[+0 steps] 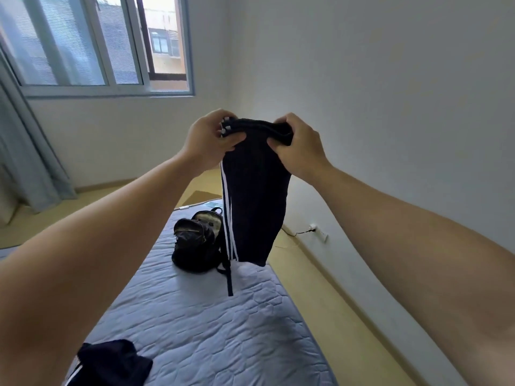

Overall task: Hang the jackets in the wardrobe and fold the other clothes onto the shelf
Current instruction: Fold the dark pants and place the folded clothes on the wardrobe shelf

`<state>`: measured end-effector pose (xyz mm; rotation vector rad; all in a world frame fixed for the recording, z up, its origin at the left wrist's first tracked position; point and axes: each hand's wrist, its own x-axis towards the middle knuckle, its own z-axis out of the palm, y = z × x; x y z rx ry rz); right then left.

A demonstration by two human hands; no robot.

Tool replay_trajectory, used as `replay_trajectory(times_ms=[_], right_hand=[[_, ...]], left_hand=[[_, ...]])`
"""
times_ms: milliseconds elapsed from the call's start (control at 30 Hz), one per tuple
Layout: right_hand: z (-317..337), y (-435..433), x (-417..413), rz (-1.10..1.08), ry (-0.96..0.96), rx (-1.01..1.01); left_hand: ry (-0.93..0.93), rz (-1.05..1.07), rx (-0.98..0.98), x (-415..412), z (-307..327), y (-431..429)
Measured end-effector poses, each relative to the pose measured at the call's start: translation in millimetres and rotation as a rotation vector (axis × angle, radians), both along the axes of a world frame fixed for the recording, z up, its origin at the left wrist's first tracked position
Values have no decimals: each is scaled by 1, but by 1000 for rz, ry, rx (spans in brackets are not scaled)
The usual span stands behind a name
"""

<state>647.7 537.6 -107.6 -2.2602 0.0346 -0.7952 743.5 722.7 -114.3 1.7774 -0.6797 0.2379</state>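
Note:
Dark navy track trousers (255,196) with white side stripes hang in the air above the bed. My left hand (207,140) grips their top edge at the striped side, and my right hand (299,146) grips the same edge a little to the right. The cloth hangs straight down, its lower end just above the mattress (195,324). Another dark garment with white stripes (111,363) lies crumpled at the near left corner of the bed. No wardrobe or shelf is in view.
An open black backpack (195,240) sits on the quilted mattress behind the hanging trousers. A white wall runs along the right, with a socket and a plugged-in cable (313,228) low down. A window (92,43) and a grey curtain (25,151) stand at the left.

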Motion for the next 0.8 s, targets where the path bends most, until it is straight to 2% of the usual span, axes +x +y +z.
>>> replay_trajectory(times_ms=[167, 333, 600, 800], right_hand=[[-38, 12, -72, 98, 86, -23], [-150, 21, -158, 158, 314, -89], [-381, 72, -280, 227, 886, -165], [-472, 92, -327, 334, 1165, -146]], left_hand=[[3, 90, 139, -79, -47, 30], [54, 127, 389, -179, -161, 57], [365, 123, 828, -321, -393, 85], [687, 34, 831, -384, -485, 111]])
